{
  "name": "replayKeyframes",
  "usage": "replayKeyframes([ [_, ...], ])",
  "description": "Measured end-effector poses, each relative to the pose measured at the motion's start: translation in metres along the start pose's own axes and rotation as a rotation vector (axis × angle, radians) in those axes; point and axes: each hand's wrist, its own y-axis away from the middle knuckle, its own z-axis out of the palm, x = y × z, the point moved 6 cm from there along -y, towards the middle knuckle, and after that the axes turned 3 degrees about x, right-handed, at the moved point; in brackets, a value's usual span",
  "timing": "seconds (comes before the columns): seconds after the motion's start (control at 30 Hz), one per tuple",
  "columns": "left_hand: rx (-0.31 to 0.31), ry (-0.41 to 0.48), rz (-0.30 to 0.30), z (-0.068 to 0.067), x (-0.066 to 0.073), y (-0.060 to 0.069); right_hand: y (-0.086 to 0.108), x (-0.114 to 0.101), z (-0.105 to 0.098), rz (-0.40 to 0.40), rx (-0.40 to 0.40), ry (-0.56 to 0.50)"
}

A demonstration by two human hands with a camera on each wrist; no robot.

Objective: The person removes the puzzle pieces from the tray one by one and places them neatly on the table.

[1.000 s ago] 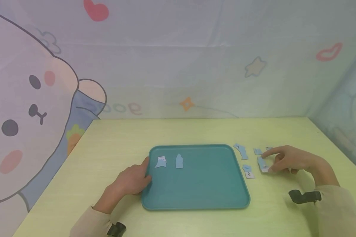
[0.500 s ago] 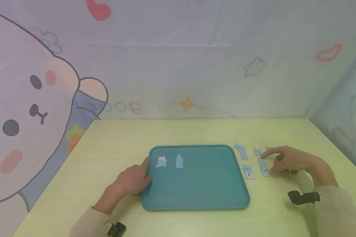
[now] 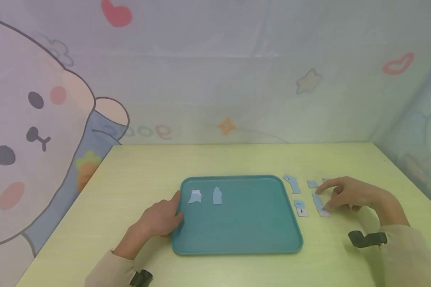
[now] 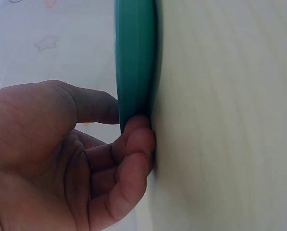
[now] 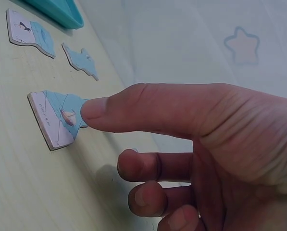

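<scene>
At the left side of the green tray (image 3: pixel 237 227), my left hand (image 3: pixel 160 217) grips the rim, thumb on one side and bent fingers on the other. The left wrist view shows this hold on the tray edge (image 4: pixel 135 57) up close. Two torn-looking blue puzzle pieces lie on the tray, a blue-and-white one (image 3: pixel 195 197) and a narrow one (image 3: pixel 217 195). To the right of the tray, my right hand (image 3: pixel 352 194) holds a blue-and-white puzzle piece (image 5: pixel 54 118) between index finger and thumb on the table. Its other fingers are loosely curled.
Several more puzzle pieces lie between tray and right hand, among them a long one (image 3: pixel 292 183), a two-tone one (image 3: pixel 301 208) and a small one (image 3: pixel 312 183). A piece behind the hand is partly hidden. The pale table (image 3: pixel 151 163) meets a printed cloth backdrop (image 3: pixel 201 79).
The puzzle piece under my right fingers has slid slightly toward me and shows more of its length. Both hands and the tray stay almost where they were.
</scene>
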Motion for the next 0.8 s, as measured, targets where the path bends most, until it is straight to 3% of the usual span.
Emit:
replayKeyframes([
  [0.23, -0.008, 0.010, 0.005, 0.001, -0.002, -0.001, -0.001, 0.000, -0.007, -0.014, 0.036, 0.001],
  [0.4, -0.020, 0.009, -0.003, 0.002, -0.004, -0.002, -0.001, -0.005, -0.013, -0.076, 0.092, 0.011],
  [0.8, -0.005, 0.005, 0.013, 0.000, -0.002, -0.001, 0.005, -0.033, -0.032, -0.196, 0.408, 0.160],
])
